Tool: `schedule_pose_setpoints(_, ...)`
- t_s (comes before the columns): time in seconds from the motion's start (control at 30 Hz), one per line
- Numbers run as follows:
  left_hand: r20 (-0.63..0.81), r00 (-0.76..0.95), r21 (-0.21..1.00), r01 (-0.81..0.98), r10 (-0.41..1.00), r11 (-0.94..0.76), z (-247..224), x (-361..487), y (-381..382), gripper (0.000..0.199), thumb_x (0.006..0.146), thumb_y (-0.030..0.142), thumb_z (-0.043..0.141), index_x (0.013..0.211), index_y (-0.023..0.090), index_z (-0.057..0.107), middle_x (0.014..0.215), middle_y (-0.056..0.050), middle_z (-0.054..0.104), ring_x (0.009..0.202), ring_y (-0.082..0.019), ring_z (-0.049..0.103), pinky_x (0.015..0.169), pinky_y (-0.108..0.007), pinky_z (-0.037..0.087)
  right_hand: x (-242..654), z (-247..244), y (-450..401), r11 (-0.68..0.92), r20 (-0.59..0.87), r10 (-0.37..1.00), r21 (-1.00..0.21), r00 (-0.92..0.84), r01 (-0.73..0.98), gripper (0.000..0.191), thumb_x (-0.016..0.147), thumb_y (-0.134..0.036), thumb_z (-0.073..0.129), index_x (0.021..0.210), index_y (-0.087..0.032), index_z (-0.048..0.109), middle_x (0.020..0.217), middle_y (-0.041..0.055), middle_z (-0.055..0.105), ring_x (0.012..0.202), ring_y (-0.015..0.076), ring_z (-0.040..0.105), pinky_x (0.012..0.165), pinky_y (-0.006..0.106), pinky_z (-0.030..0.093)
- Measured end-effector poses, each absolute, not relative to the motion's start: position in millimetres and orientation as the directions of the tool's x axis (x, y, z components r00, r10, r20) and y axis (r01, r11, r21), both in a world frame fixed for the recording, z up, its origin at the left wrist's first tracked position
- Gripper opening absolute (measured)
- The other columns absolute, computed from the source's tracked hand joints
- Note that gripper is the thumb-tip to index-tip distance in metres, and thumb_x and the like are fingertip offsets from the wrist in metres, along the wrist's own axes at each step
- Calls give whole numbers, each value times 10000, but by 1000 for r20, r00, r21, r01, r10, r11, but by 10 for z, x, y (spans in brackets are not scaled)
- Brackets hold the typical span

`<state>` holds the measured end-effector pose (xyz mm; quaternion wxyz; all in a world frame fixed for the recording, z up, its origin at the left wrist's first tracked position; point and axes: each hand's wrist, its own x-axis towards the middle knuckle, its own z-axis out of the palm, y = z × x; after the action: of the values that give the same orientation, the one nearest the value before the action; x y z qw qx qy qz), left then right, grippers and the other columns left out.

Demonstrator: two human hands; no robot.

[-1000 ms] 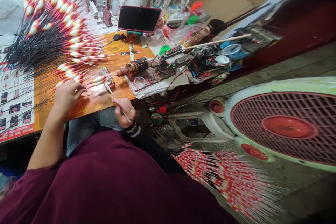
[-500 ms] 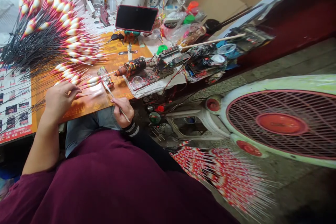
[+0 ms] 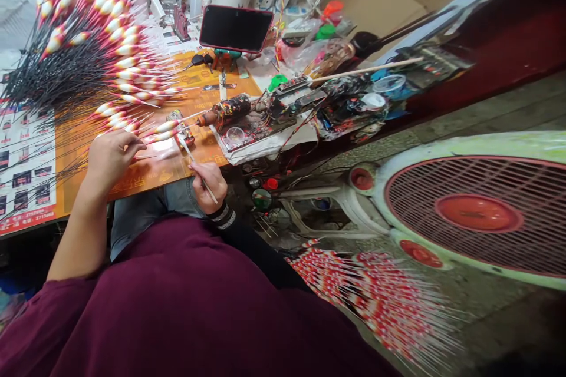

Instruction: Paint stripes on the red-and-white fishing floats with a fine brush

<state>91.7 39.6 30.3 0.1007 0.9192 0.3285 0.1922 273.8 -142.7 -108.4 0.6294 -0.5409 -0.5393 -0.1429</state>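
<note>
My left hand (image 3: 112, 156) is over the orange board with its thumb and fingers pinched at the lower end of a fishing float (image 3: 168, 126). This float has a pale body with red and yellow ends. Its thin tip points toward the brown nose of a paint-spattered motor (image 3: 232, 107). A second pale float body lies close below it. In my right hand (image 3: 210, 184) is a slim paintbrush (image 3: 194, 160), gripped like a pen. The brush's whitish end is beside a small paint-stained block (image 3: 174, 118), just right of the float bodies.
Many similar floats (image 3: 126, 50) with black stems lie heaped at the left. A phone (image 3: 236, 29) stands behind the motor. Paint pots (image 3: 374, 100) and wires crowd the right end. A fan (image 3: 477, 212) and more red-white floats (image 3: 380, 294) are at lower right.
My left hand has moved slightly up and right, closer to the float bodies. My right hand keeps the brush in nearly the same place. The whole view has shifted a little.
</note>
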Motion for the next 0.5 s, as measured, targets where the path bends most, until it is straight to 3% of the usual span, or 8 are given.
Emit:
schedule_pose_setpoints(0.27,245,676,372,597,696,-711,285,836,414,160,927,355,722,828,245,782,854,-46,775,809,-221,683,735,-338,449,2736,-1060,-1438,372,829,430,-523,357,767,414,1053,-196,536,1431,-281,683,1161,73,826,1022,210,784,934,399,664)
schedule_pose_setpoints(0.5,223,652,379,627,725,-681,293,750,411,153,918,356,744,829,238,785,851,-43,776,756,-205,659,709,-334,429,2738,-1084,-1441,284,803,476,-526,358,802,346,1066,-240,518,1334,-250,737,1131,88,825,1006,214,782,915,411,671)
